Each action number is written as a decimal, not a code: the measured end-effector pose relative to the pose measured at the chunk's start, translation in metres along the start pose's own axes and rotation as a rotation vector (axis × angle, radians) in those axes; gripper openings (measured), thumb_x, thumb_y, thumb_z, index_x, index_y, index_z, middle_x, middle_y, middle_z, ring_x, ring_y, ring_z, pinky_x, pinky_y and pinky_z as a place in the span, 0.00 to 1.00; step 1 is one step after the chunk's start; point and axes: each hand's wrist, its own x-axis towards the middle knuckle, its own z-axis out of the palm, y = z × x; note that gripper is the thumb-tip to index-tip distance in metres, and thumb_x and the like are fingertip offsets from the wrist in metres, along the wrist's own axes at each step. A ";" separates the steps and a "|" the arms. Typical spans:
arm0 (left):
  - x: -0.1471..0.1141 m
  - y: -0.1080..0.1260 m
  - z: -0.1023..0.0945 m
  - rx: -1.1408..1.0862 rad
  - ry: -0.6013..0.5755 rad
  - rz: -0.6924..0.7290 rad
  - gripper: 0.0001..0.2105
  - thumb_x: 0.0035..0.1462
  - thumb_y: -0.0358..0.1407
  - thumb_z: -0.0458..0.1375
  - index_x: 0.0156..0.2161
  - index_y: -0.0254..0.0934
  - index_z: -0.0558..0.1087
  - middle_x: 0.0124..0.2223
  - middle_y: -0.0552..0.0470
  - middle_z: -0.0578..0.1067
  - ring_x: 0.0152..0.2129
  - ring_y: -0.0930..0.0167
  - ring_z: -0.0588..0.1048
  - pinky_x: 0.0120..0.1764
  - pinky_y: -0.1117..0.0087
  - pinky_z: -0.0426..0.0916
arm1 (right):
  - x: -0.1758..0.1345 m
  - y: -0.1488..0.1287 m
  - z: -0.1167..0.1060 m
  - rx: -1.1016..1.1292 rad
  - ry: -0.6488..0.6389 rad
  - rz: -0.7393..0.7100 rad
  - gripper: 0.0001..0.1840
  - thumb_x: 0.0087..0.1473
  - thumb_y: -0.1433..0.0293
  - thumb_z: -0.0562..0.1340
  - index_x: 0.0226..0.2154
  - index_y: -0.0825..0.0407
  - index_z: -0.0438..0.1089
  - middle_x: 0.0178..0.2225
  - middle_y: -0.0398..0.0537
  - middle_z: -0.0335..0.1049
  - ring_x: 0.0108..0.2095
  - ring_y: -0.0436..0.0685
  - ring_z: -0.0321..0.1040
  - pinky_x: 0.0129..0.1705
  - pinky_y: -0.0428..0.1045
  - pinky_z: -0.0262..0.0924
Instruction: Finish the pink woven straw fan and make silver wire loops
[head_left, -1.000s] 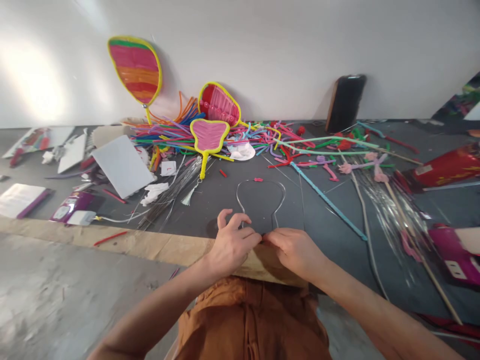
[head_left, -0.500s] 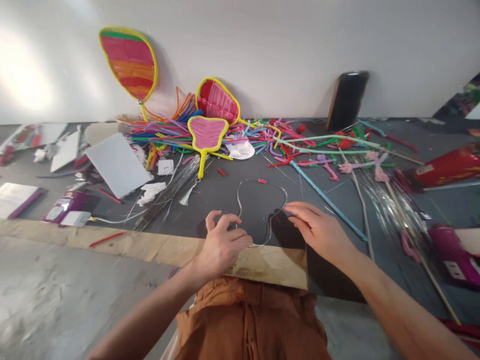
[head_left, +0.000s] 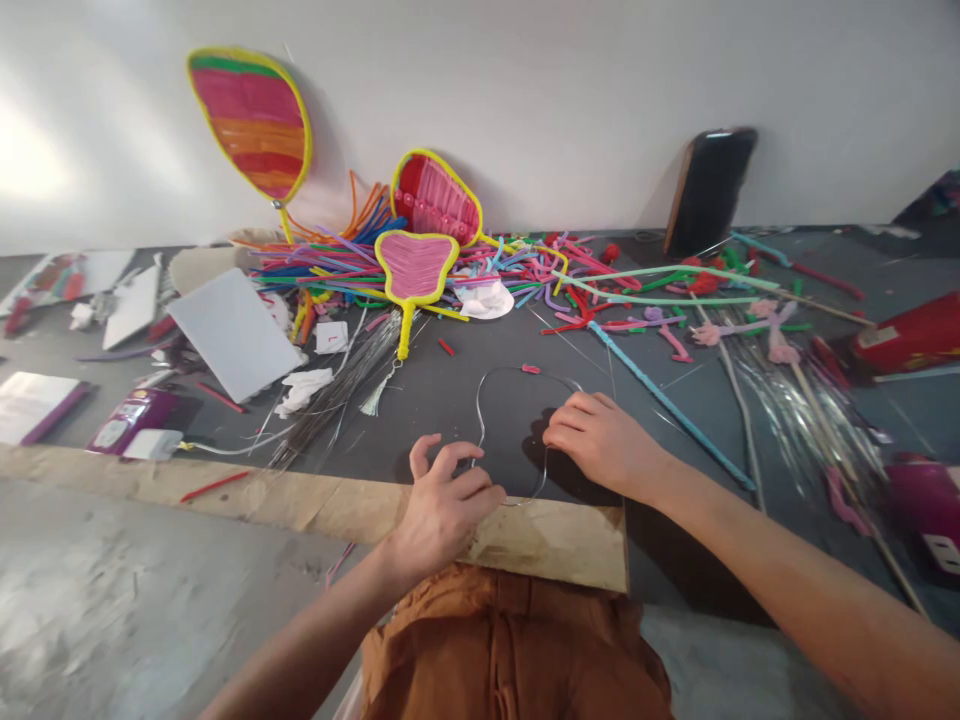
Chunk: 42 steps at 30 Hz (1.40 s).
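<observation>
A thin silver wire loop [head_left: 478, 402], bent into a wavy rounded outline, lies on the dark tabletop close to the front edge. At its far side a small pink piece [head_left: 531, 369] is wrapped round the wire. My left hand [head_left: 450, 505] has its fingers curled at the loop's lower left, where they hide part of the wire. On the right side, the fingertips of my right hand [head_left: 604, 442] are pinched together on the wire. Beyond the loop rests a small pink fan [head_left: 416, 265] edged in yellow, with a pale tassel [head_left: 375, 393].
Two larger yellow-edged fans, one striped [head_left: 255, 125] and one red-pink [head_left: 439, 200], lean at the wall. Pipe cleaners [head_left: 322, 262] in many colours pile up behind. A phone [head_left: 711, 192] stands back right. White card [head_left: 236, 330] lies left, a red can [head_left: 911, 335] right.
My right hand has moved left and inward over the wire's right side, and its fingers have closed there. My left hand stays nearly in place. The view has shifted slightly.
</observation>
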 end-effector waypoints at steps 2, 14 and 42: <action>-0.001 0.000 0.000 0.002 -0.008 0.011 0.12 0.57 0.25 0.49 0.35 0.43 0.71 0.26 0.58 0.71 0.46 0.68 0.63 0.54 0.53 0.41 | 0.001 0.001 0.000 0.005 -0.014 -0.001 0.08 0.56 0.76 0.56 0.32 0.51 0.70 0.34 0.46 0.72 0.38 0.55 0.58 0.39 0.51 0.49; -0.003 0.003 0.001 -0.004 0.000 0.043 0.09 0.57 0.26 0.50 0.36 0.41 0.70 0.24 0.57 0.69 0.41 0.70 0.65 0.54 0.54 0.42 | 0.007 -0.005 -0.006 0.003 -0.003 0.050 0.10 0.54 0.77 0.55 0.27 0.50 0.68 0.28 0.45 0.71 0.39 0.56 0.58 0.43 0.56 0.43; -0.001 0.010 0.004 0.034 0.167 -0.030 0.13 0.56 0.24 0.50 0.34 0.46 0.70 0.25 0.59 0.70 0.41 0.69 0.65 0.53 0.54 0.44 | -0.043 -0.076 -0.004 0.684 0.254 0.687 0.07 0.56 0.68 0.57 0.33 0.50 0.71 0.28 0.46 0.72 0.27 0.52 0.69 0.31 0.48 0.64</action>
